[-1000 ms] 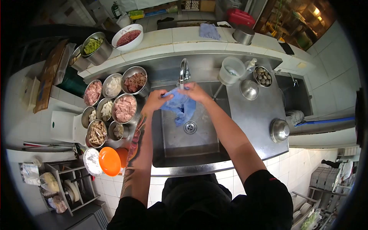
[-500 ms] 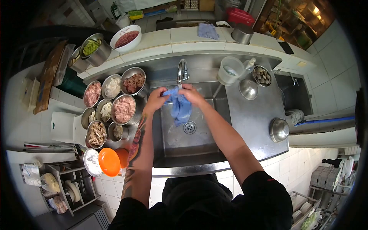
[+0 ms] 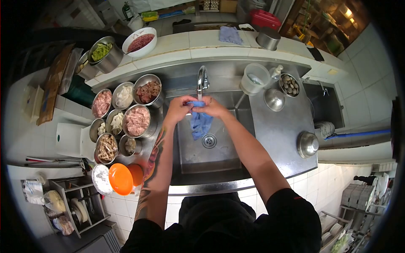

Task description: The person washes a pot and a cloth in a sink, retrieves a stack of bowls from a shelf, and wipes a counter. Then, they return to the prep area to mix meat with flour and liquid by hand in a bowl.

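A blue cloth [image 3: 201,125] hangs from both hands over the stainless steel sink [image 3: 228,162]. My left hand [image 3: 179,109] grips its upper left side, fingers curled around the fabric. On the other side, my right hand [image 3: 213,107] pinches the top of the same cloth. Both hands are close together just below the mouth of the chrome faucet [image 3: 202,78]. The cloth's lower end dangles above the round drain [image 3: 209,141]. Folds and fingers hide part of the grip.
Several metal bowls of food, one with pink meat [image 3: 137,120], crowd the left counter beside an orange container [image 3: 120,178]. To the right stand a translucent tub [image 3: 254,79], a pump bottle [image 3: 276,71] and upturned metal bowls [image 3: 307,144]. A second cloth [image 3: 230,35] lies on the tiled ledge.
My hands have drawn closer together under the faucet, the left moving right. The cloth's top is now bunched between them instead of stretched apart.
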{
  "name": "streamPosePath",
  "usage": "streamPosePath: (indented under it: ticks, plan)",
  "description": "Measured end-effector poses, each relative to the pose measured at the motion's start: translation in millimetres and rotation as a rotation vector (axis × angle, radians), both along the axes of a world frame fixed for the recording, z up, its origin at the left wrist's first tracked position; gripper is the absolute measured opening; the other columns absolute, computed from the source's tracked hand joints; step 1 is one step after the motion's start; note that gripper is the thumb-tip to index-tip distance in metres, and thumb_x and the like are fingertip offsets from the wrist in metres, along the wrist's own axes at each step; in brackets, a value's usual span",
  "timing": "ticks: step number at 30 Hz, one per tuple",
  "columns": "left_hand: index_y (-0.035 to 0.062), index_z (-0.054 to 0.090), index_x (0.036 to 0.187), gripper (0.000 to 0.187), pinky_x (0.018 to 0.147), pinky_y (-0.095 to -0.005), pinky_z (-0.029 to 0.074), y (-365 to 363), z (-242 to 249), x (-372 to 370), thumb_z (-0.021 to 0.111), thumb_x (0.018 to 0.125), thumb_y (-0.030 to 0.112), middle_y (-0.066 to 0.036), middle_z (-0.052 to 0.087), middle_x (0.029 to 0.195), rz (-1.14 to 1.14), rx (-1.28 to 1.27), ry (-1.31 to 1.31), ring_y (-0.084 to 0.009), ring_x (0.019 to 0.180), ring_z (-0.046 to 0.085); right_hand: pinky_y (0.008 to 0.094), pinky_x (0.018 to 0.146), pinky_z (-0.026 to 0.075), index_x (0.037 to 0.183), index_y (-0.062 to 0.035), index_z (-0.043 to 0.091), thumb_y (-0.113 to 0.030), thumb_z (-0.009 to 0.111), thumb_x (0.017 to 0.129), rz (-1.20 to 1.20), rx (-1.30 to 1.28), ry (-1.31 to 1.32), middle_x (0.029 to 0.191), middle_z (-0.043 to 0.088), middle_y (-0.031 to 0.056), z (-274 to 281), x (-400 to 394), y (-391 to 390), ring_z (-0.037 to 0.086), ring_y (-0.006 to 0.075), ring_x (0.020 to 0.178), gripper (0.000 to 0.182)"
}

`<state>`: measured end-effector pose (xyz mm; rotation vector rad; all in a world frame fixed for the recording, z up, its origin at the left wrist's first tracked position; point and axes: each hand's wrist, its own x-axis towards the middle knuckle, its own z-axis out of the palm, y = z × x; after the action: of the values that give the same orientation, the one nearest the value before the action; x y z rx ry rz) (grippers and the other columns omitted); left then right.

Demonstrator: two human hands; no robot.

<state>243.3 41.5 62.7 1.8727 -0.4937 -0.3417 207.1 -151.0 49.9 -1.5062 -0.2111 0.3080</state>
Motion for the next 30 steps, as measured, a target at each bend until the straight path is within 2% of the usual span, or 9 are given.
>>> streamPosePath:
  ticks: [6,9,11,14,16,19,22,27,30]
  plan:
    - [0.0000,0.068,0.104,0.024,0.072,-0.0288,0.054,-14,18,-3,0.061,0.083,-0.009,-0.007,0.071,0.093,0.014,-0.037,0.069,-0.0140,0.083,0.066,0.0291,0.082,0.052,0.112,-0.0044,0.069,-0.013,0.074,0.087,-0.086,-0.451,-0.110,0.103,0.071,0.0044,8,-4,4,0.064,0.0115,0.092,0.027]
    - [0.0004,0.062,0.117,0.037,0.076,-0.0314,0.054,-13,-15,-14,0.063,0.082,-0.009,-0.009,0.068,0.110,0.142,-0.187,0.028,-0.0164,0.094,0.065,0.0297,0.076,0.052,0.108,-0.0039,0.069,-0.015,0.071,0.089,-0.131,0.020,0.046,0.099,0.071,0.0060,-13,6,2,0.065,0.0123,0.085,0.022]
    - [0.0009,0.057,0.126,0.046,0.077,-0.0332,0.055,-16,-53,-33,0.064,0.081,-0.007,-0.009,0.065,0.119,0.250,-0.370,-0.083,-0.0182,0.100,0.065,0.0295,0.072,0.051,0.096,-0.0016,0.069,-0.019,0.068,0.090,-0.657,0.417,0.199,0.086,0.069,0.0046,-15,4,18,0.063,0.0136,0.077,0.018]
    - [0.0008,0.050,0.130,0.055,0.078,-0.0375,0.054,-45,-70,-71,0.069,0.078,0.001,-0.016,0.057,0.130,0.141,-0.161,-0.254,-0.0263,0.108,0.063,0.0299,0.055,0.044,0.082,-0.0026,0.067,-0.027,0.066,0.092,-0.894,0.337,0.219,0.068,0.061,0.0013,-11,-16,57,0.056,0.0119,0.058,0.026]
    - [0.0079,0.035,0.146,0.081,0.084,-0.0370,0.052,-56,-57,-78,0.072,0.074,0.007,-0.018,0.062,0.119,0.157,-0.033,-0.406,-0.0326,0.104,0.065,0.0304,0.050,0.040,0.073,-0.0036,0.062,-0.029,0.065,0.093,-0.845,0.290,0.204,0.061,0.056,0.0001,3,-35,55,0.050,0.0101,0.053,0.032]
    - [0.0063,0.043,0.139,0.071,0.074,-0.0409,0.052,-53,-65,-70,0.071,0.073,0.007,-0.023,0.066,0.099,0.145,-0.011,-0.293,-0.0403,0.089,0.066,0.0306,0.041,0.029,0.057,-0.0062,0.049,-0.033,0.064,0.094,-0.760,0.265,0.113,0.049,0.046,-0.0015,31,-45,48,0.039,0.0059,0.045,0.048]
    - [0.0044,0.052,0.126,0.056,0.065,-0.0456,0.050,-49,-52,-64,0.072,0.073,0.010,-0.024,0.066,0.086,0.175,0.182,-0.387,-0.0438,0.079,0.064,0.0255,0.051,0.039,0.071,-0.0042,0.063,-0.031,0.066,0.093,-0.678,0.185,0.159,0.065,0.055,-0.0014,71,-51,32,0.048,0.0072,0.056,0.035]
    - [0.0027,0.058,0.112,0.039,0.068,-0.0483,0.050,-44,-70,-59,0.070,0.076,0.012,-0.025,0.065,0.088,0.193,0.134,-0.352,-0.0452,0.083,0.063,0.0241,0.067,0.049,0.075,-0.0008,0.064,-0.033,0.065,0.094,-0.648,0.184,0.054,0.072,0.059,0.0022,162,-65,19,0.057,0.0101,0.070,0.037]
    - [0.0021,0.059,0.110,0.033,0.069,-0.0471,0.050,-31,-107,-64,0.069,0.080,0.012,-0.025,0.065,0.089,0.190,0.141,-0.395,-0.0448,0.083,0.063,0.0253,0.061,0.046,0.074,-0.0026,0.061,-0.033,0.064,0.094,-0.685,0.238,0.045,0.072,0.057,0.0024,210,-78,5,0.054,0.0100,0.067,0.037]
